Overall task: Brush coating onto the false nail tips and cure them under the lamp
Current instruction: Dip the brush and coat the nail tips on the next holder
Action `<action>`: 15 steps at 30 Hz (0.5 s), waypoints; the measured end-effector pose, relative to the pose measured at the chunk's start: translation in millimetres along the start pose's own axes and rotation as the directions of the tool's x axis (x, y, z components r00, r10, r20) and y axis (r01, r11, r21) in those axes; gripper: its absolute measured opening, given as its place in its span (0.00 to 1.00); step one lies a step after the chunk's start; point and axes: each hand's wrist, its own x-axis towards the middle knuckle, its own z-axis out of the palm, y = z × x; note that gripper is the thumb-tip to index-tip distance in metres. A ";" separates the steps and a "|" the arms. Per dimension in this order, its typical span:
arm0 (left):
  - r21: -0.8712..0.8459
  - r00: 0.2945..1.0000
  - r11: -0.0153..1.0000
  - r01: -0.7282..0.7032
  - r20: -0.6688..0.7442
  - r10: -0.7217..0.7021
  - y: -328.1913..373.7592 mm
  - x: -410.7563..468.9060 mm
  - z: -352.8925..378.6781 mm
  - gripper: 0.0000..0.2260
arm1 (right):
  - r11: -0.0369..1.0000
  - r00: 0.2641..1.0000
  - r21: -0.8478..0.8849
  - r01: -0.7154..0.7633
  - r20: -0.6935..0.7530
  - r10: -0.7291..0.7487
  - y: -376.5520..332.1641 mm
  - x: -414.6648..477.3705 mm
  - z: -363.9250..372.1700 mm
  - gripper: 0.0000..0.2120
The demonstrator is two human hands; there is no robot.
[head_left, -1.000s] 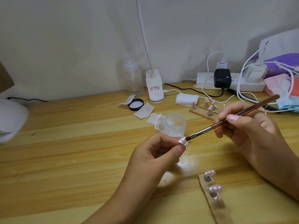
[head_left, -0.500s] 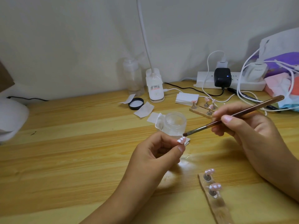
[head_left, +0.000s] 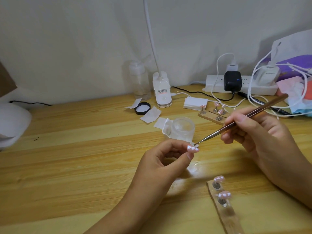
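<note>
- Head view, wooden worktop (head_left: 84,166) against a pale wall.
- Left hand (head_left: 162,164) is raised over the middle of the worktop, with thumb and forefinger pinching a pink nail tip (head_left: 193,148) that has white spots.
- Right hand (head_left: 258,132) is curled round a brown brush (head_left: 239,122) in a pen grip, handle angled up toward the back right corner.
- The bristle end sits at the far edge of the held tip; I can't tell whether it touches.
- Clear jar (head_left: 183,128) stands open just behind the held tip, with crumpled white paper against its left side.
- Wooden strip (head_left: 226,215) lies near the front edge, right of centre, and carries two more pink tips (head_left: 219,179) on small metal stands.
- Second wooden holder (head_left: 208,117) is behind the jar toward the back edge, with several tips on stands, partly hidden by the right hand.
- Black lid (head_left: 142,108) lies upside down near the back edge, with paper squares (head_left: 150,114) beside it.
- Back edge, centre: clear bottle (head_left: 139,80) and white desk lamp base (head_left: 162,92), side by side.
- Back right corner: power strip (head_left: 214,81) with a black adapter (head_left: 232,81) and white cables plugged in.
- White rounded unit (head_left: 11,122) at the left edge is cut off by the frame.
</note>
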 end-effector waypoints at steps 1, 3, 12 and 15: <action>0.003 1.000 1.000 -0.003 0.002 0.003 0.0 0.0 0.0 0.02 | 1.000 1.000 -0.005 -0.001 0.003 0.001 0.2 0.1 -0.2 0.16; 0.012 1.000 1.000 -0.003 0.004 0.003 -0.1 -0.1 -0.2 0.03 | 1.000 1.000 -0.004 -0.007 0.010 0.007 0.0 -0.5 0.4 0.16; 0.010 1.000 1.000 -0.004 0.013 0.004 1.9 -1.3 -1.4 0.05 | 0.998 0.998 0.008 -0.061 0.033 0.061 -1.9 -2.5 2.3 0.10; 0.005 1.000 1.000 -0.002 0.005 0.002 1.4 -0.4 -0.5 0.04 | 0.997 0.998 0.061 -0.055 0.012 0.054 -3.1 -1.3 2.6 0.08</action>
